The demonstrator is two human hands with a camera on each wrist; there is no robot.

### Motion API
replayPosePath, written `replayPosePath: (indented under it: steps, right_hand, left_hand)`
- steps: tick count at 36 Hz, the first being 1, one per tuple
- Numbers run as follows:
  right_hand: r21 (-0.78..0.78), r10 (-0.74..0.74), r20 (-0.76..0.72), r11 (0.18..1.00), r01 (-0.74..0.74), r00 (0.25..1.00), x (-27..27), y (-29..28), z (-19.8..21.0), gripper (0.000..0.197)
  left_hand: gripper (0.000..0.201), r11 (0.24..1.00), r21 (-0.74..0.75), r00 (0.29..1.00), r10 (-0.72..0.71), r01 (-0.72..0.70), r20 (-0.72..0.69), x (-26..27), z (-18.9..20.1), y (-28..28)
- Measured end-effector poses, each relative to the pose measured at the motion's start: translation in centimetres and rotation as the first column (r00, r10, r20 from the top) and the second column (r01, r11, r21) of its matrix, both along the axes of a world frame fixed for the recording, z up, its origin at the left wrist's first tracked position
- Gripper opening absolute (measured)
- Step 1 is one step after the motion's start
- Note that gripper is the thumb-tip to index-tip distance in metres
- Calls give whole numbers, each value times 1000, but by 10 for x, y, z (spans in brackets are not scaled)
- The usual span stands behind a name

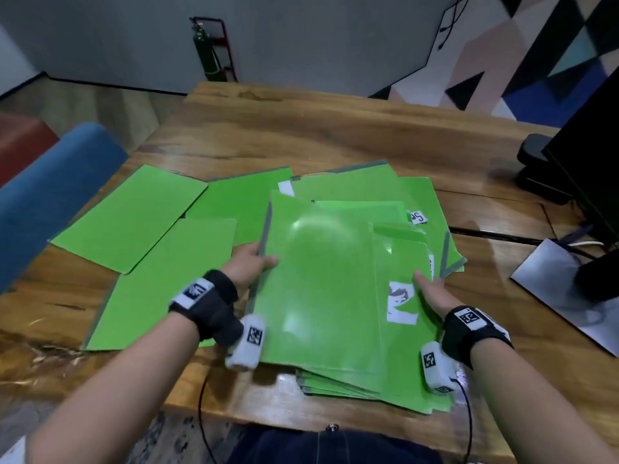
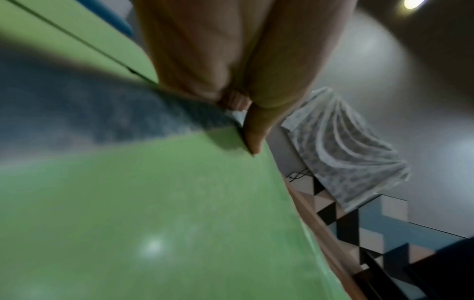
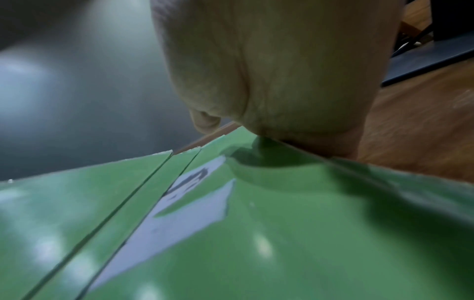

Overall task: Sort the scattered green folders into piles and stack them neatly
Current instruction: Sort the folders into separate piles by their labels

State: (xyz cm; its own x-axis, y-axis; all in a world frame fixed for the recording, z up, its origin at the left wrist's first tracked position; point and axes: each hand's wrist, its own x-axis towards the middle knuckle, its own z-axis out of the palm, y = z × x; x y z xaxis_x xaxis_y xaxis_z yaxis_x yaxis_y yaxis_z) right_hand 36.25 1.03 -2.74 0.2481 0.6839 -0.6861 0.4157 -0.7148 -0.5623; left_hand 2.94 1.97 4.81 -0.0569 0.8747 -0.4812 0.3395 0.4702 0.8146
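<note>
The wooden table (image 1: 335, 128) carries the whole set of green folders. Loose folders (image 1: 134, 216) lie flat to the left, well apart from the ragged pile (image 1: 428, 209) under and beyond the hands. The held bundle (image 1: 318, 279) sits directly in front of the person, above that pile, its long axis running away from the body. The left hand (image 1: 248, 262) grips its left edge, thumb on top; the right hand (image 1: 432, 293) clasps its right edge beside a white label (image 1: 402, 306). Both hands are equally near; squaring the bundle onto the pile likely follows, with the loose folders nearer the left hand
</note>
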Motion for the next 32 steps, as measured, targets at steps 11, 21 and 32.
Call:
replayPosePath:
  steps: [11, 21, 32]
  right_hand:
    - [5, -11, 9, 1000, 11, 1000, -2, -1, -2, 83]
    - [16, -14, 24, 1000, 14, 1000, -5, -2, -2, 86]
    - [37, -61, 38, 998, 60, 997, -2, -1, -1, 101]
  left_hand:
    - [51, 998, -59, 993, 17, -23, -113, -8, -35, -1]
    - [70, 987, -109, 987, -130, 119, -95, 36, -51, -9]
    - [104, 976, -178, 992, -128, 126, 0, 87, -67, -30]
